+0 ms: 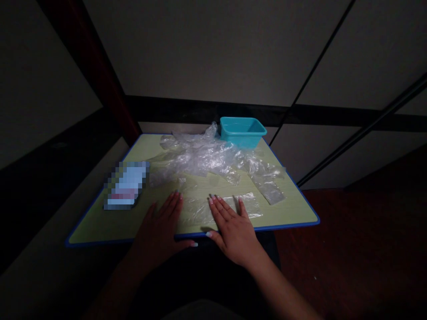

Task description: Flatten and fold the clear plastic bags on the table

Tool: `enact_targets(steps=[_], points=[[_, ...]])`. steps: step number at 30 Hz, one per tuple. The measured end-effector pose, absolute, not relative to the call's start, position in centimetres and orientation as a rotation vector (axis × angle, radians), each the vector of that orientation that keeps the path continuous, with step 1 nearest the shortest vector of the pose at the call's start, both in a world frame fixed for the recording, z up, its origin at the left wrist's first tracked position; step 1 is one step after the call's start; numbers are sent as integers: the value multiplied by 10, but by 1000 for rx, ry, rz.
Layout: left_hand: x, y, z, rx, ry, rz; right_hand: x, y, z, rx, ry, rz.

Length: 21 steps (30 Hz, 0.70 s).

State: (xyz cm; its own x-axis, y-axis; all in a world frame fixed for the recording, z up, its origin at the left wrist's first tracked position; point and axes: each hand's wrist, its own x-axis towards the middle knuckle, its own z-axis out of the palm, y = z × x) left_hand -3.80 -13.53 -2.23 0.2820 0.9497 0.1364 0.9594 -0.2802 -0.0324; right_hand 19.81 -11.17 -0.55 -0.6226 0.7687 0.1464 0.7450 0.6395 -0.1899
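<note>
Plastic bag (254, 207), transparent and wrinkled, lies flat near the front edge of the blue-rimmed table (293, 209) in the head view. The right hand (235, 231) rests palm down, fingers spread over it; the left hand (162, 220) lies at its other end. Both look open, grasping nothing, though deep shadow hides whether the left fingertips touch the film. With thin film like this, uneven pressure or a dragging fingertip could bunch or skew it, and the long nails could snag or tear it. Beyond, the loose heap of crumpled bags (200, 155) could slide or cling if brushed, and a shove through it could nudge the teal plastic basin (238, 140), close to the far edge, off the table.
</note>
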Motion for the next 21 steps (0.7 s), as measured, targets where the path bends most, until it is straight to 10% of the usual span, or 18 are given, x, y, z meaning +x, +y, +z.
enact_targets(steps=[21], points=[[-11,-128,-24,-2640,-1420,-358,199,-114,-4,-1228,-2608,159]])
